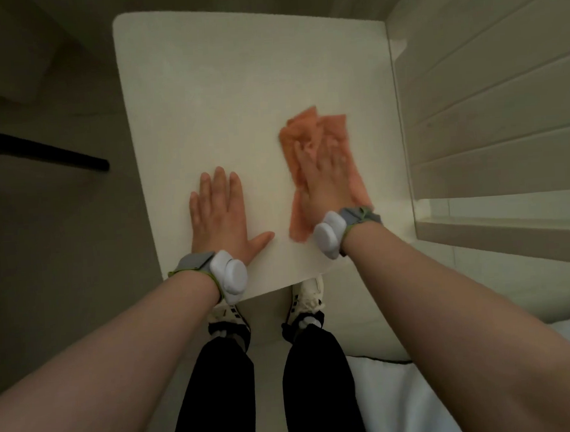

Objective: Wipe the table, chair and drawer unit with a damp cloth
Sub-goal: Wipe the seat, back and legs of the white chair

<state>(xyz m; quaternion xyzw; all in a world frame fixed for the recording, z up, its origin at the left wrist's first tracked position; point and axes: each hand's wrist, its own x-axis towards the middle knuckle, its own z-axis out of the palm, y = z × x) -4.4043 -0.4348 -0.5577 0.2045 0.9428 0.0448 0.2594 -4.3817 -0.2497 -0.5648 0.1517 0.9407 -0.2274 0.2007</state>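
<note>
Cloth: orange cloth point(320, 167), crumpled and spread, lies on the right half of the tabletop, blurred at its edges.
Right hand: right hand point(324, 176) lies flat on top of the cloth, palm down; its grip is spread, fingers extended and pressing the fabric rather than closed around it.
Left hand: left hand point(221, 213) rests palm down on bare tabletop, left of the cloth and apart from it; grip spread wide, thumb pointing toward the cloth, holding nothing.
Wrists: each wrist carries a grey band with a white round device point(230, 276).
Tabletop: pale cream tabletop point(222, 86) with rounded far corners, bare apart from the cloth and hands.
Below the near edge: black trousers point(217, 387) and light shoes point(310, 297) on the floor.
Right side: pale panelled wall point(489, 86) just beside the tabletop, with a lit ledge point(503, 205) lower down.
Lower right: white bedding point(405, 402).
Left side: dark bar point(39, 154) over the shadowed floor, well apart from the tabletop.
</note>
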